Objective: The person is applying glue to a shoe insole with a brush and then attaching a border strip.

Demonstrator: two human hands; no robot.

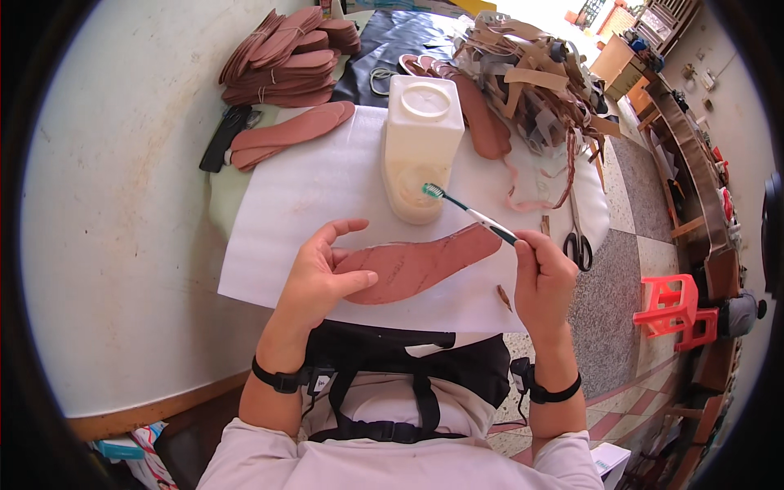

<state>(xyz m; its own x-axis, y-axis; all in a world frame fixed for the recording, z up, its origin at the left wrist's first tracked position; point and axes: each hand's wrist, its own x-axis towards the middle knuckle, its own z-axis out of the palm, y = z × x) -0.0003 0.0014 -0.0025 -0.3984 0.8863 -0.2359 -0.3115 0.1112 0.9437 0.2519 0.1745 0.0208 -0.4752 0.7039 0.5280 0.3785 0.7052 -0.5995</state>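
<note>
My left hand (322,269) grips the wide end of a reddish-brown insole (416,268), its thumb lying on the top face. Pinched in my right hand (545,273) is a white and dark green toothbrush (482,219). Its bristle end hangs over the low, rounded opening of a cream plastic glue dispenser (423,135), beyond the insole. The narrow end of the insole lies just under the brush handle; whether they touch I cannot tell. What is inside the dispenser's mouth is not clear.
White sheeting (286,212) covers the table. Tied insole bundles (282,61) and loose insoles (290,135) lie at the far left. Leather scraps (531,77) are heaped at the far right, with scissors (577,245) nearer. A red plastic stool (668,304) stands on the floor.
</note>
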